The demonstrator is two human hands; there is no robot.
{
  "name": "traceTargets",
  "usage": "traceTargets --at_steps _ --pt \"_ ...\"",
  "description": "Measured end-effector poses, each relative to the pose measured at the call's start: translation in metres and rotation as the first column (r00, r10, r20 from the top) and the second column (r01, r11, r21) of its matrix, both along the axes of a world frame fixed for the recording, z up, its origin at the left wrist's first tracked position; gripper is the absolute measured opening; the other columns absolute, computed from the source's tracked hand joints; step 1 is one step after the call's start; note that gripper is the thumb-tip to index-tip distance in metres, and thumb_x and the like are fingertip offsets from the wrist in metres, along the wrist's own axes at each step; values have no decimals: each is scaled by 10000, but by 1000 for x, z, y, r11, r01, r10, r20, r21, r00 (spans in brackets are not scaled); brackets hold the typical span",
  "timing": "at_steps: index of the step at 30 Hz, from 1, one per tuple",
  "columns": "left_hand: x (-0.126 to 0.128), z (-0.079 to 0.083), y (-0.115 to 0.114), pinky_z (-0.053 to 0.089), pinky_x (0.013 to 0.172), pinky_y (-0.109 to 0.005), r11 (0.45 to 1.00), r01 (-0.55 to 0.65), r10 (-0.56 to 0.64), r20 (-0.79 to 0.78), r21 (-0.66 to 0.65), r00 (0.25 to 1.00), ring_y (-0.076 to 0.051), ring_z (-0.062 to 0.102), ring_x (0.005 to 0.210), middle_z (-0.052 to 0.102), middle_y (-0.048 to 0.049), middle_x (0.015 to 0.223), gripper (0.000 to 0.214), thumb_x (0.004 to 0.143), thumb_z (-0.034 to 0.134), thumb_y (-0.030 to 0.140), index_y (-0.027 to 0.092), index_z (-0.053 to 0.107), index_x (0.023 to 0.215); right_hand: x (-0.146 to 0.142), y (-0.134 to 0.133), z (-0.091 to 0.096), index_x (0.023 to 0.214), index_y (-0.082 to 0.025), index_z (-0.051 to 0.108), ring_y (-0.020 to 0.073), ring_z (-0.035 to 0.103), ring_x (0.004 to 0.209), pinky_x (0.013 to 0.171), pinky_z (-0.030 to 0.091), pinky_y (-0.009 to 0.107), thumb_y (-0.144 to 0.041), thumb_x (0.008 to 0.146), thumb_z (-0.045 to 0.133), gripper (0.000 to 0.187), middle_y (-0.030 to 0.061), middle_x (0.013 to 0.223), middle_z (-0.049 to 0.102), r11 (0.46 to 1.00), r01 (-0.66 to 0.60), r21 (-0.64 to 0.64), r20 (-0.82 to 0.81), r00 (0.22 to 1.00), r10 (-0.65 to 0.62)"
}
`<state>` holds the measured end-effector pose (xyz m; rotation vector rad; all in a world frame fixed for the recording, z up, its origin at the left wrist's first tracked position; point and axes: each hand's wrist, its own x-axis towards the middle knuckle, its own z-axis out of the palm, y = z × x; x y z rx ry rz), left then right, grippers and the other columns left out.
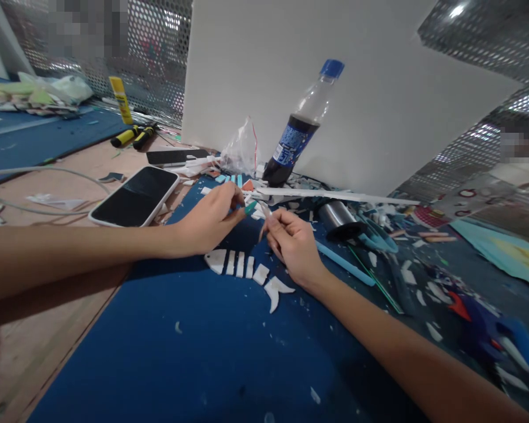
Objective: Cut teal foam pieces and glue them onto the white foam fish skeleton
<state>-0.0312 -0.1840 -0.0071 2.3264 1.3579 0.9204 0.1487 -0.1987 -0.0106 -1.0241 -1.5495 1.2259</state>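
Above a blue mat [171, 364] spread over a table [77, 214], a person's two bare hands meet nearly fingertip to fingertip, well out in front of the body. The left hand [209, 220] curls its fingers inward, a small green piece [250, 208] pinched at the tips and pointing toward the other hand. The right hand [294, 244] has its thumb and fingers closed on a thin pale sliver [265, 210], which pokes up from the grip, just beside the green piece. Below the fingers and nearer the person, untouched, white cut pieces lie in a slanting row like a fish skeleton: a rounded head [216, 261] pierced by a hole, three narrow strips [240, 264], a squarish block [260, 274] and a forked tail [277, 291], with slight gaps between them. The head lies just beside the left wrist, the tail near the heel of the right hand. Beyond the hands stands a blue-capped bottle [288, 144] of dark liquid amid scattered scraps; a white-edged phone [135, 197] lies beyond the left forearm, and a metallic spool [338, 219] sits past the right hand.
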Motion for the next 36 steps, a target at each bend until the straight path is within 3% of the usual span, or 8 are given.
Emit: traceTargets --at_steps 2,5,12,17,21,26,32,36 --pt "-2 -4 2 391 709 -320 998 -20 27 -117 66 993 -184 460 811 463 -61 892 115 821 459 216 161 382 885 0 2 -1 623 -172 496 18 275 272 314 194 180 -393 836 539 310 -98 367 364 999 53 -12 -40 998 -54" --pt "-5 -7 5 401 733 -352 999 -28 31 -209 16 977 -206 451 842 448 -63 923 212 789 517 250 167 358 903 1 3 -3 613 -175 494 24 283 272 314 209 183 -376 842 535 307 -95 356 360 997 73 -23 -61 995 -74" --pt "-8 -8 16 406 751 -320 998 -58 59 -128 7 990 -180 468 865 458 -44 927 240 749 530 163 181 354 911 1 4 -3 603 -177 500 26 295 273 312 220 185 -390 829 551 315 -90 358 374 998 65 -22 -66 996 -66" --pt "-6 -5 5 407 785 -382 964 -77 139 -235 255 962 -227 470 904 476 -91 951 130 802 451 149 158 403 923 2 5 -5 614 -180 499 25 287 270 301 203 178 -428 812 561 323 -92 355 374 997 66 -42 -63 996 -69" --pt "-4 0 -6 392 747 -386 911 69 158 -500 407 851 -266 466 899 526 -122 945 141 815 472 205 137 478 938 3 6 -7 617 -181 496 25 283 269 296 191 175 -441 811 556 330 -95 355 367 996 76 -46 -74 994 -80" --pt "-6 4 -4 379 688 -348 932 111 134 -613 345 778 -262 480 868 582 -123 903 193 813 486 260 136 548 948 2 5 -6 613 -179 493 24 277 263 312 209 180 -383 830 548 303 -95 349 377 996 76 -50 -91 993 -80" --pt "-11 6 4 348 641 -310 962 187 -20 -626 201 780 -217 510 783 598 -79 751 215 848 438 288 169 609 795 1 5 -4 594 -178 494 31 294 271 317 216 192 -374 829 548 311 -88 355 385 996 83 -37 -74 994 -86" --pt "-15 11 10 308 561 -272 982 183 -130 -581 35 804 -179 509 663 581 -42 658 233 811 501 366 181 582 696 1 6 -5 594 -180 492 29 298 273 324 234 187 -400 823 552 323 -92 354 380 996 89 -32 -68 994 -91"
